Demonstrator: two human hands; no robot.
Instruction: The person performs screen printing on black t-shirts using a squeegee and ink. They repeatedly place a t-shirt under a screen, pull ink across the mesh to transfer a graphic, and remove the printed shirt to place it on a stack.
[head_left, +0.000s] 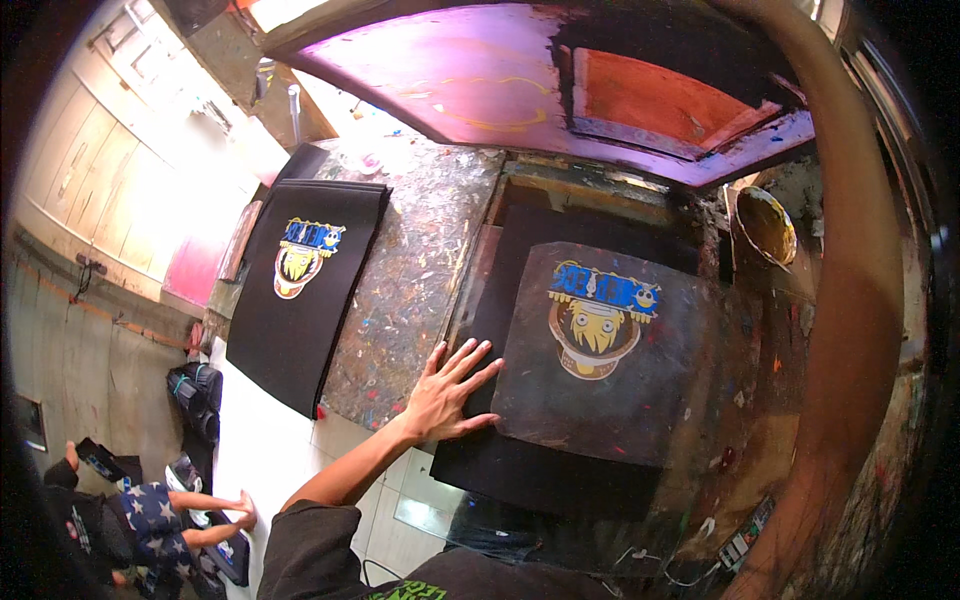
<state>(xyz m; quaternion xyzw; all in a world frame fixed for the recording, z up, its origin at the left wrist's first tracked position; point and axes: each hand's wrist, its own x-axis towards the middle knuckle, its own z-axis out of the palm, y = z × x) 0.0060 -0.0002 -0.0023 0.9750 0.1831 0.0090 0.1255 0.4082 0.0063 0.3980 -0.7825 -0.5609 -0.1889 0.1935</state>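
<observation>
My left hand (450, 395) lies with fingers spread on a black sheet (465, 460), at the left edge of a clear film (540, 420). The film rests over the sheet, and a blue, yellow and white cartoon print (597, 325) shows in its upper middle. Along the right side rises my right arm (850, 300); its hand is beyond the upper edge of the picture. Near the top of that arm a wood-framed printing screen (490, 75) is tilted up behind the sheet, its mesh pale purple with a dark-edged orange-red window (655, 100).
Left of my hand, a stack of black sheets (330, 350) carries the same print on top. Between lies a paint-spattered tabletop (400, 290). A paint-smeared tub (765, 225) stands at the right. At the lower left, another person (150, 515) in star-patterned shorts sits near black bundles (195, 400).
</observation>
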